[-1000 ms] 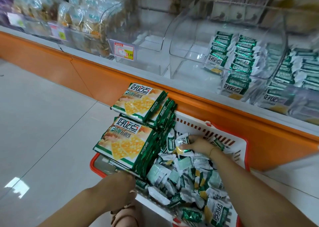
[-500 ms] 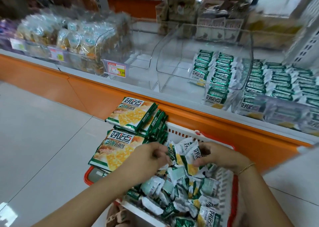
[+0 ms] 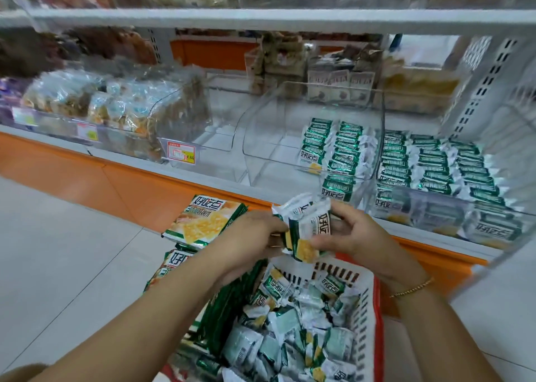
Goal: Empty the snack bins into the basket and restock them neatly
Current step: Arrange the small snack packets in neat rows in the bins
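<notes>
- we see the left hand (image 3: 252, 236) and the right hand (image 3: 355, 232) meeting over the far end of the basket (image 3: 364, 309), both closed around one bunch of small cracker packets (image 3: 307, 230).
- the left hand's fingers curl round the bunch's left edge. the right hand's thumb and fingers pinch its right side.
- the bunch is held upright in the air, above the basket and in front of the orange shelf base (image 3: 139, 190). it touches neither.
- a thin gold bracelet (image 3: 412, 287) sits on the right wrist.
- the basket is white lattice with a red rim, and it holds a jumble of loose packets (image 3: 290, 335) in green, white and yellow.
- large cracker bags (image 3: 203, 225) are stacked along the basket's left side, and the top one lies face up.
- on the shelf, the middle bin (image 3: 261, 155) of clear acrylic holds two neat rows of packets on its right side. we see bare floor on its left side.
- just right of it, the right-hand bin (image 3: 429, 207) is filled with several tidy rows of the same packets.
- left of the middle one stands a clear bin (image 3: 214, 114) with a price tag (image 3: 181, 154) on its front.
- further left are bins of clear-wrapped snacks (image 3: 110, 106), too blurred for us to name.
</notes>
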Demonstrator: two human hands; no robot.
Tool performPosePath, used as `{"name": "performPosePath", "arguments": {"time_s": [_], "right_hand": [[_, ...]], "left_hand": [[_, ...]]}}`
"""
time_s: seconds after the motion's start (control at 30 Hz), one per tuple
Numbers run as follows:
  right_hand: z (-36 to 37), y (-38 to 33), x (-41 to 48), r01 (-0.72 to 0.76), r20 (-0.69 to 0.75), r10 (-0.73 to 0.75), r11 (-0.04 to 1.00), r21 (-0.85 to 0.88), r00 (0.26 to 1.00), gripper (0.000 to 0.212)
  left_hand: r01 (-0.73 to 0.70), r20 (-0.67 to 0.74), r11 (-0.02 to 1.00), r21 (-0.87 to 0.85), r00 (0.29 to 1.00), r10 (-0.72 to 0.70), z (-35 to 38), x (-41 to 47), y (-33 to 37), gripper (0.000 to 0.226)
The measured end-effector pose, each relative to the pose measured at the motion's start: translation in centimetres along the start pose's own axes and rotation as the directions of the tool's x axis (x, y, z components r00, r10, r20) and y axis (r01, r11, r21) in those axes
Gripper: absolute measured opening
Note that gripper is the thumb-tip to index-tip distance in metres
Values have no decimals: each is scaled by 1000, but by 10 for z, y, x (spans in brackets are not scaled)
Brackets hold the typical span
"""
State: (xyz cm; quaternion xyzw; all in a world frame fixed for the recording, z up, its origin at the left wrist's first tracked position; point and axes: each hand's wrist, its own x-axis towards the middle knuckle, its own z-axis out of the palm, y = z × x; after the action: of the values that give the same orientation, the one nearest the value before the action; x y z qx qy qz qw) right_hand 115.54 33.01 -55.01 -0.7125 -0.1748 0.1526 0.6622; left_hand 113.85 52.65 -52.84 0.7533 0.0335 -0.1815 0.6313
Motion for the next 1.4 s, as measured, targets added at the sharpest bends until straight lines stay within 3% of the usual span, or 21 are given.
{"name": "performPosePath", "arguments": {"time_s": [0.1, 0.23, 0.3, 0.37, 0.4, 0.47, 0.53, 0.67, 0.8, 0.9, 1.0, 1.1, 1.17, 1.23, 1.3, 1.4], "right_hand": [[-8, -26, 11, 47, -57, -49, 998, -43, 997, 72], [-20, -64, 37, 27, -52, -40, 975, -222, 998, 55], [-30, -81, 54, 12, -108, -48, 950, -312, 993, 63], [-43, -94, 76, -21, -199, -57, 929, -370, 978, 53], [-48, -99, 90, -30, -228, -64, 921, -387, 971, 39], [-56, -100, 122, -80, -275, -70, 863, -498, 959, 34], [-57, -90, 155, -138, -275, -81, 710, -690, 958, 49], [-45, -63, 198, -121, -122, 18, 338, -933, 992, 57], [-45, -44, 209, -112, -116, 250, -32, -993, 961, 63], [-48, -35, 204, -110, -143, 243, -145, -983, 959, 69], [-50, -33, 197, -82, -119, 212, -174, -981, 970, 70], [-50, -36, 186, -80, -105, 191, -133, -988, 976, 73], [-46, -46, 173, -95, -101, 130, -51, -994, 986, 64], [-42, -59, 154, -72, -72, 2, 47, -996, 997, 35], [-35, -69, 127, -13, -28, -118, 128, -992, 993, 39], [-19, -65, 79, 97, 62, -134, 268, -959, 989, 42]], "left_hand": [[-42, -34, 994, -97, 999, 39, 0, 8, 23, 19], [-152, -4, 977, -152, 988, 153, -7, 21, 45, 25], [-215, -92, 973, -85, 974, 207, -14, 27, 52, 26], [-265, -213, 942, 207, 927, 308, -21, 37, 52, 34], [-268, -218, 860, 434, 895, 389, -23, 41, 51, 39], [-245, -108, 621, 745, 874, 474, -27, 49, 47, 47], [-255, 25, 480, 839, 900, 435, -29, 59, 45, 52], [-235, 86, 407, 883, 932, 352, -30, 73, 45, 57], [-244, 91, 398, 884, 926, 367, -32, 78, 46, 56], [-244, 86, 398, 884, 923, 375, -34, 80, 47, 55], [-243, 92, 385, 890, 924, 371, -32, 78, 46, 56], [-240, 83, 379, 894, 919, 386, -29, 71, 44, 56], [-249, 73, 375, 893, 902, 426, -27, 63, 41, 50], [-281, 71, 380, 882, 874, 481, -23, 55, 36, 33], [-329, 94, 376, 866, 846, 525, -19, 44, 29, 18], [-373, 167, 365, 853, 858, 485, -9, 27, 10, 32]]}}
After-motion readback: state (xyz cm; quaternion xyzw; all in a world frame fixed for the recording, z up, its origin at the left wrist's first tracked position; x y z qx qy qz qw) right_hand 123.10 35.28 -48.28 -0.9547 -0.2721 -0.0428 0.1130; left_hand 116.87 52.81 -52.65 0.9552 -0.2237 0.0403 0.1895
